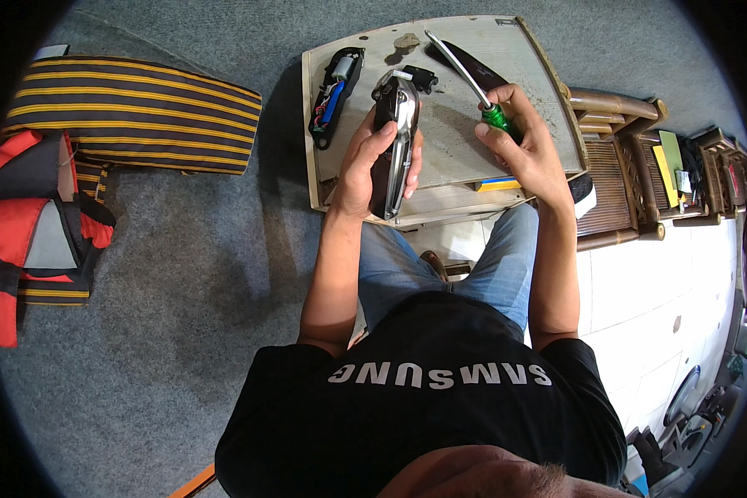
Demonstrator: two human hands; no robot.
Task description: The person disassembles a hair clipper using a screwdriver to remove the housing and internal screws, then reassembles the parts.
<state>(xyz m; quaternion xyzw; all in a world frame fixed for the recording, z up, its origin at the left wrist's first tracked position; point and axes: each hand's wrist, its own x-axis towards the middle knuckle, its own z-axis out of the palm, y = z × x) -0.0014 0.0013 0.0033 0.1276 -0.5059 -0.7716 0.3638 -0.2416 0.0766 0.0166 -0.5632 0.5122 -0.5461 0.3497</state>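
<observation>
My left hand (362, 170) is wrapped round a hair clipper (396, 116), which has a silver and black body and stands with its blade end pointing away from me. In my right hand (529, 145) is a screwdriver (465, 73), its green handle between thumb and fingers and its long shaft slanting far left, apart from the clipper. At the left of the table lies an opened black housing (334, 98), with a silver motor, a blue battery cell and wires showing. A small black part (422, 79) sits just beyond the clipper. Behind the screwdriver shaft rests a dark, pointed flat piece (481, 70).
The pale wooden table (444, 158) has dark stains and raised edging. A yellow and blue object (498, 184) shows at its near edge. Bamboo seating (610, 178) stands at the right; a striped cushion (141, 112) and red-grey fabric (37, 220) lie at the left.
</observation>
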